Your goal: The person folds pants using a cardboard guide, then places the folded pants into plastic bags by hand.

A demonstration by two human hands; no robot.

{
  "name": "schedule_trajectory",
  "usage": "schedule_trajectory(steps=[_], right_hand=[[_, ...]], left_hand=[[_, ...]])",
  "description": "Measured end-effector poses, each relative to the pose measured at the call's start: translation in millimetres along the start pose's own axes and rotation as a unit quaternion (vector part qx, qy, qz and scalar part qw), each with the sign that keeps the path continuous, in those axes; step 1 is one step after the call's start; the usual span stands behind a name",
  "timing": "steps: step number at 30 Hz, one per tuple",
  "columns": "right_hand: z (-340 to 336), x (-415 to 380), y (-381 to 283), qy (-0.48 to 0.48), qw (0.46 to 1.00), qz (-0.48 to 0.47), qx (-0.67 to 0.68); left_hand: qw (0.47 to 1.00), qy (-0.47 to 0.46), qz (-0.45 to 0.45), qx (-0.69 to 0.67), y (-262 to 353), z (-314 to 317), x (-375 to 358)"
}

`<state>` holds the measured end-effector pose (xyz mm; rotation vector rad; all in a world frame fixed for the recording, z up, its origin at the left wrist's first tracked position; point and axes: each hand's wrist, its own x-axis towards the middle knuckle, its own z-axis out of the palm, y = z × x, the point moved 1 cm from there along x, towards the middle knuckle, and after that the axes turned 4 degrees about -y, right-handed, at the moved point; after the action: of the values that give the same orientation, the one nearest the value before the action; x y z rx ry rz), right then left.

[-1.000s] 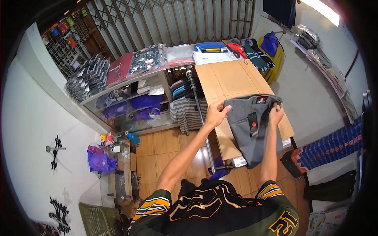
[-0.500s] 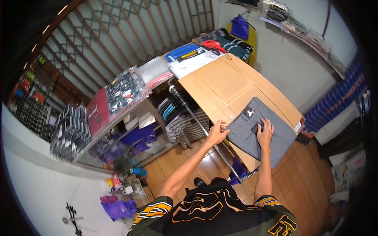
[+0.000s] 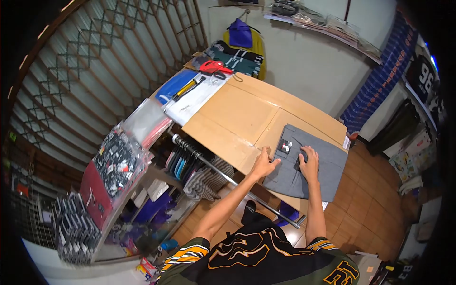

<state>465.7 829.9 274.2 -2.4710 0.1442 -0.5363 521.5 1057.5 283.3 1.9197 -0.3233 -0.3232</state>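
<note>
Smoothing, seemingly, a folded grey garment (image 3: 329,166) on the cardboard's (image 3: 237,114) near right part.
The right hand (image 3: 309,164) is resting loosely spread on it; the left hand (image 3: 262,164) is curling by its left edge, grip unclear. The next move is probably calling for level cloth.

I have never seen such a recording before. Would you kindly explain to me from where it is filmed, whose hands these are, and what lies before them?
There is no machine here. A person wears a camera on the head, looking forward and down, so the person's own shirt shows at the bottom. The two bare hands are theirs. A folded grey garment lies on brown cardboard. The left hand is at its edge, thumb and fingers apart; the right hand rests on top. Nothing seems to be lifted. Further along the same surface lie a red tool and a yellow-and-black tool.
</note>
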Motion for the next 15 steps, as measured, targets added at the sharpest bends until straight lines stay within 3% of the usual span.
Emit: schedule_trajectory(steps=[8, 11, 15], right_hand=[[10, 16, -22, 0.025, 0.998, 0.054, 0.004], [-7, 19, -34, 0.038, 0.993, 0.077, 0.084], [-30, 18, -41, 0.104, 0.982, 0.128, 0.093]], left_hand=[[0.998, -0.03, 0.02, 0.049, 0, 13, 71], [0.997, -0.034, 0.06, -0.028, -15, 13, 86], [0.992, -0.069, 0.08, -0.073, -36, -13, 111]])
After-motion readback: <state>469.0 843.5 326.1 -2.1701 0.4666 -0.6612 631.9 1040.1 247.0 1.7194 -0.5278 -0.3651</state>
